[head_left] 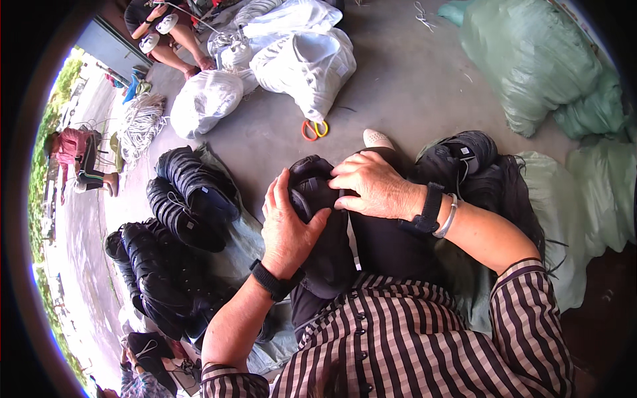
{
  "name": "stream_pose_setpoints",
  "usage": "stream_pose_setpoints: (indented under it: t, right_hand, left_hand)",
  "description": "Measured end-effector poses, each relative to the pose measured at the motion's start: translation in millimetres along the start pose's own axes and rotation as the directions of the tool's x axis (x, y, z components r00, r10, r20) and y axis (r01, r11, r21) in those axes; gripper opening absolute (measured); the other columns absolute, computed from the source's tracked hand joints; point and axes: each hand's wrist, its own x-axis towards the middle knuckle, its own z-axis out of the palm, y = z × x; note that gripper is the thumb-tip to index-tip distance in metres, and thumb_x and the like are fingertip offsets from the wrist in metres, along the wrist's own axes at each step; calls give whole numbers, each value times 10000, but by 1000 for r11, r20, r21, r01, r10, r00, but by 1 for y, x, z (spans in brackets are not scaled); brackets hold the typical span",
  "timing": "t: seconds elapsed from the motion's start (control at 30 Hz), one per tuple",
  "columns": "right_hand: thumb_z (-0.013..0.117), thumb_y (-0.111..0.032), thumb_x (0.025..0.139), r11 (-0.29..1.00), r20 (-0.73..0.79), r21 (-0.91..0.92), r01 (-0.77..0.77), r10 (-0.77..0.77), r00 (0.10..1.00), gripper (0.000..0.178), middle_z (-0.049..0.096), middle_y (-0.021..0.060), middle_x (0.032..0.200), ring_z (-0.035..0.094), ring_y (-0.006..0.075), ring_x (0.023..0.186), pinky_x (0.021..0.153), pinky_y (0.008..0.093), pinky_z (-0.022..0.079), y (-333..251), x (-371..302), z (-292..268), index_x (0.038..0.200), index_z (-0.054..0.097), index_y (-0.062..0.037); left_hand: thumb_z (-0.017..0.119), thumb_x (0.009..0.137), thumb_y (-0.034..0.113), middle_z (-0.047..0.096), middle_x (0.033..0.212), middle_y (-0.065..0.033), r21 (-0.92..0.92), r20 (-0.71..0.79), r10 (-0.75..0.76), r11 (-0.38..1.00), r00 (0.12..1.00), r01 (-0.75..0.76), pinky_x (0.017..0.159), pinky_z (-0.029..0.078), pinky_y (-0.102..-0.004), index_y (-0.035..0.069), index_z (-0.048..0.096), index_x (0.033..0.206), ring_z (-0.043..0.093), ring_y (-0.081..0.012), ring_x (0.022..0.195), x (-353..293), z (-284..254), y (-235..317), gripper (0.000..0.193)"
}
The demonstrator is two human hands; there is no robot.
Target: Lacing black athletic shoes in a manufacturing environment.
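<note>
A black shoe [326, 249] lies over my lap, with its opening and tongue toward the far end. My left hand [288, 229] is wrapped round its left side, thumb across the opening's edge. From the right, my right hand [375, 186] pinches the shoe's rim near the tongue with fingers and thumb. A narrow white strip [352, 244] hangs just below my right hand, beside the shoe; where its upper end goes is hidden. Both wrists wear black bands, and a silver bangle [448, 217] sits on my right arm.
Stacked black shoes [192, 189] lie on a sheet at left, and more black shoes [471, 156] at right. Scissors [314, 130] with red and yellow handles lie on the floor before white plastic bags [305, 66]. Green sacks [531, 60] stand at right. Several people sit at left.
</note>
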Motion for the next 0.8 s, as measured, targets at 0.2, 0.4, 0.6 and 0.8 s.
stream_pose_setpoints:
  t: [0.2,0.4,0.6,0.8]
  right_hand:
    - [697,-225,766,982,-102,187,18,1,995,394,570,148,1182,516,283,1142,997,421,343,7,-19,-4,1124,616,-80]
    - [644,-136,795,585,174,632,-508,532,829,353,639,176,1034,619,286,1002,890,339,480,38,-130,-26,1121,595,-10]
    - [568,-284,881,38,960,57,-998,274,65,322,688,105,891,640,169,594,556,301,522,22,-299,-9,1070,623,-29]
    - [532,-348,907,-313,862,245,-918,503,59,354,676,81,992,665,192,792,662,319,528,18,-410,67,1075,605,-45]
  left_hand:
    - [778,696,197,409,1305,-217,-287,21,-1,958,1000,7,1011,376,-416,45,285,1394,437,-360,1201,5,4,-2,868]
    - [691,772,61,472,1252,-151,-653,147,-72,742,986,152,990,398,-346,61,243,1429,506,-229,1127,4,5,-17,795]
    - [664,772,44,478,1258,-143,-588,144,-38,800,989,117,1005,374,-339,101,239,1445,494,-224,1135,2,-3,-19,798]
    - [657,802,129,360,1389,-154,-481,98,-12,875,995,58,1081,265,-370,95,248,1459,378,-256,1260,7,3,-16,774]
